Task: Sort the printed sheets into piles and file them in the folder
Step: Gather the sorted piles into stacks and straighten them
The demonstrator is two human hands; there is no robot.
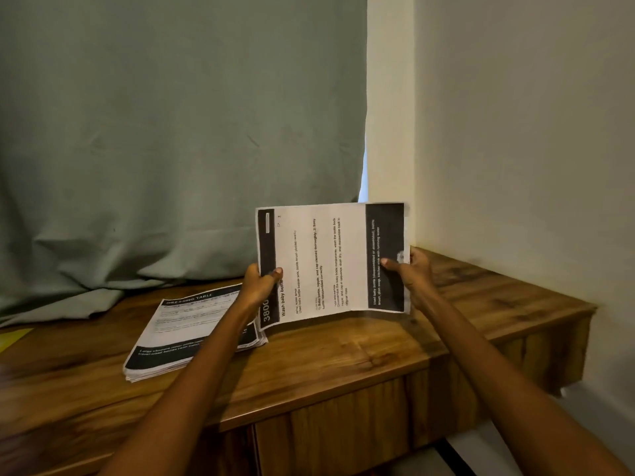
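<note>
Both hands pinch one printed sheet [331, 259] upright above the wooden table [360, 348]; the stack [178, 338] lies down-left, nearer the left hand [259, 283] (right hand [410, 269] holds the far edge).

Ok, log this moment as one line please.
left hand: grips sheet | right hand: grips sheet | sheet: upright above desk | stack: on desk
</note>
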